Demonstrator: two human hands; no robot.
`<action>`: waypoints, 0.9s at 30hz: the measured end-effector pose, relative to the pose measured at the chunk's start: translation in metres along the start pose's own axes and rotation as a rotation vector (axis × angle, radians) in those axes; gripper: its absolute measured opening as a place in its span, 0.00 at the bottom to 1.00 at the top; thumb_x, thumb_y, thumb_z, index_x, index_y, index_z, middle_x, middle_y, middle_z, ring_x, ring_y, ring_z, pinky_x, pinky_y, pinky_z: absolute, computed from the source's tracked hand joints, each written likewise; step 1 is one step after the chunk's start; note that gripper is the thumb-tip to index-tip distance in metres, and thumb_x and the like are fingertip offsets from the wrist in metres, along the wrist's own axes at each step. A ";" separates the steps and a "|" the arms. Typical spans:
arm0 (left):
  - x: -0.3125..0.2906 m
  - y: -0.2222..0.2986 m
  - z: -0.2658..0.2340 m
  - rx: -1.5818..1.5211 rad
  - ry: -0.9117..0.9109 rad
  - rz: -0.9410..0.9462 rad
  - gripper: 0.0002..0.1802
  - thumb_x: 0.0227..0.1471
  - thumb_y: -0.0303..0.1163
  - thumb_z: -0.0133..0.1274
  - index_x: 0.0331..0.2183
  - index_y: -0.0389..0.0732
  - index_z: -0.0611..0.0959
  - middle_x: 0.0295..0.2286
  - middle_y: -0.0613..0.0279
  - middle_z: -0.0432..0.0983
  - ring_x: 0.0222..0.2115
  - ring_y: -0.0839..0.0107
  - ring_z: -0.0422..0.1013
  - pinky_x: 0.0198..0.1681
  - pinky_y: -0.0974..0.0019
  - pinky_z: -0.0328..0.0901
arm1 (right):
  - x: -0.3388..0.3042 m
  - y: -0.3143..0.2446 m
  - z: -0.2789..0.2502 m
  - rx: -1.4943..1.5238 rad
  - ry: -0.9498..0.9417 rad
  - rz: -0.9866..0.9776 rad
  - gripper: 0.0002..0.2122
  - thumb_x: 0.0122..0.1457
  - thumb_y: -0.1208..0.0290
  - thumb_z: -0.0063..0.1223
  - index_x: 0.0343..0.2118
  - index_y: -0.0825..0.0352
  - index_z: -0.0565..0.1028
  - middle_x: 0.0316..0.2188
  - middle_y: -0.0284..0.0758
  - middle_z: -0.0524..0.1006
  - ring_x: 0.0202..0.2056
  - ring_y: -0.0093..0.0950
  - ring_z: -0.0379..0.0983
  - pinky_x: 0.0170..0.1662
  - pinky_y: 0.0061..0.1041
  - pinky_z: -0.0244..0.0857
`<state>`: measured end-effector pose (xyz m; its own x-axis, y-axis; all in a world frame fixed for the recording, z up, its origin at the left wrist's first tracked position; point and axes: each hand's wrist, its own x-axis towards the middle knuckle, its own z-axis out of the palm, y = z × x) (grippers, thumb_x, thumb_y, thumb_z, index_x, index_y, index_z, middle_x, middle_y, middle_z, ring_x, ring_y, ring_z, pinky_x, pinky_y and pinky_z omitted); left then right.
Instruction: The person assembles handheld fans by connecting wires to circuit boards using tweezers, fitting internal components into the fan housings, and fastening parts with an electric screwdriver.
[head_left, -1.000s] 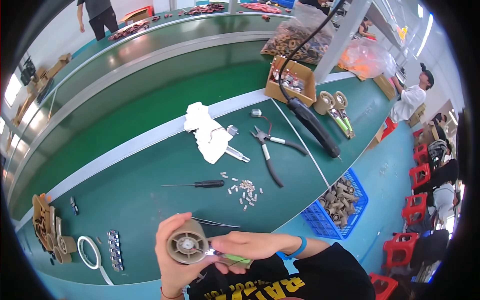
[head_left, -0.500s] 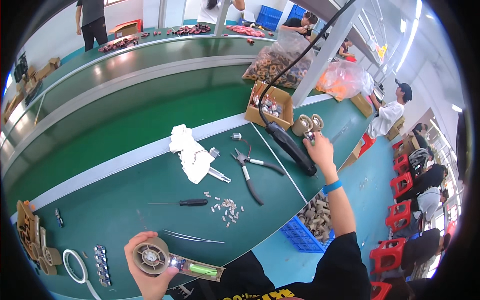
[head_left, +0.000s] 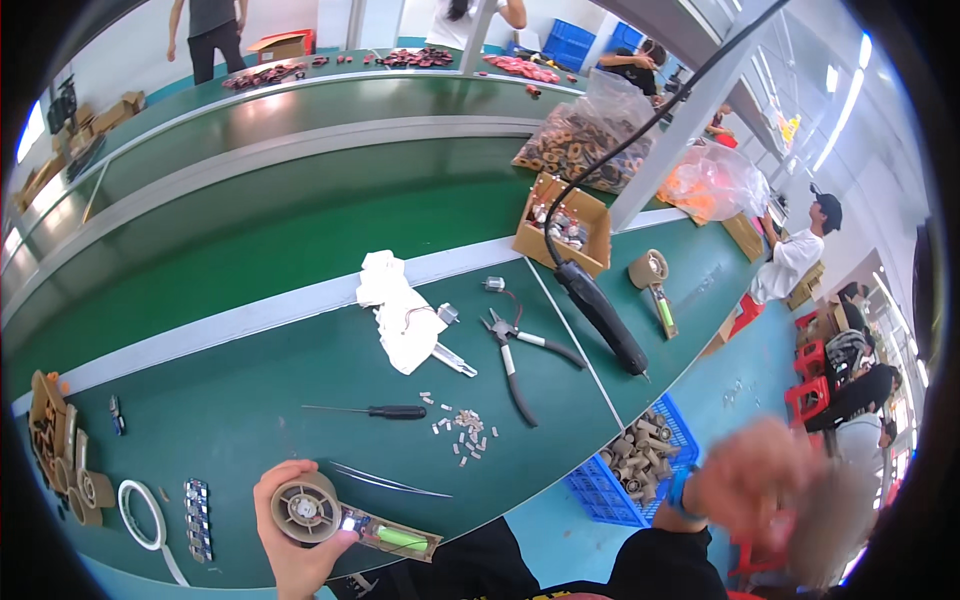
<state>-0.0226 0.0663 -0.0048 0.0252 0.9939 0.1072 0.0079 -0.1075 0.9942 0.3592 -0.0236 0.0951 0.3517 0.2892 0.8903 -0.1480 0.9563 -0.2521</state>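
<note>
My left hand (head_left: 290, 535) grips an opened beige handheld fan (head_left: 306, 508) by its round head. A green battery (head_left: 402, 538) and a small lit circuit board (head_left: 352, 524) show in its handle. At the right, my right hand (head_left: 755, 475) is raised off the bench and smeared by motion. Beside its fingers is a blurred beige-grey piece (head_left: 830, 525), apparently another handheld fan; its details cannot be made out. One more open fan (head_left: 650, 268) with a green battery lies on the bench beyond the black corded electric screwdriver (head_left: 603, 318).
Tweezers (head_left: 392, 482), a screwdriver (head_left: 395, 411), small metal pieces (head_left: 470, 422), cutting pliers (head_left: 510, 350) and a white cloth (head_left: 400, 325) lie mid-bench. Boards (head_left: 198, 520) and a tape roll (head_left: 142, 515) sit left. A cardboard box (head_left: 590, 250) holds motors; a blue crate (head_left: 600, 490) stands below the edge.
My right hand has left the far fans and swung back to the right, toward me. One of the two fans there is gone from the bench. The left hand stays on its fan.
</note>
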 end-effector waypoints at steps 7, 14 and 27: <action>0.000 0.000 -0.002 0.006 -0.004 0.019 0.42 0.30 0.31 0.71 0.50 0.36 0.70 0.47 0.53 0.68 0.49 0.63 0.68 0.53 0.64 0.63 | 0.035 0.030 0.062 -0.124 0.043 0.542 0.15 0.61 0.60 0.44 0.41 0.67 0.72 0.18 0.34 0.66 0.19 0.24 0.59 0.23 0.33 0.58; 0.000 -0.005 0.001 0.017 -0.021 0.079 0.43 0.31 0.35 0.73 0.49 0.36 0.70 0.46 0.52 0.69 0.49 0.62 0.68 0.53 0.62 0.63 | 0.031 0.051 0.081 -0.174 -0.035 -0.452 0.16 0.62 0.56 0.52 0.47 0.59 0.70 0.31 0.26 0.73 0.25 0.20 0.65 0.28 0.21 0.59; 0.000 -0.007 -0.005 0.012 -0.043 0.074 0.47 0.30 0.43 0.77 0.49 0.36 0.70 0.46 0.50 0.69 0.49 0.61 0.68 0.52 0.62 0.64 | 0.026 0.045 0.076 -0.118 -0.497 -0.590 0.08 0.61 0.63 0.43 0.37 0.61 0.71 0.33 0.34 0.71 0.28 0.23 0.63 0.33 0.22 0.57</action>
<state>-0.0273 0.0668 -0.0120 0.0695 0.9814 0.1791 0.0166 -0.1807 0.9834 0.2911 0.0238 0.1355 -0.1177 -0.2951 0.9482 0.0437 0.9524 0.3018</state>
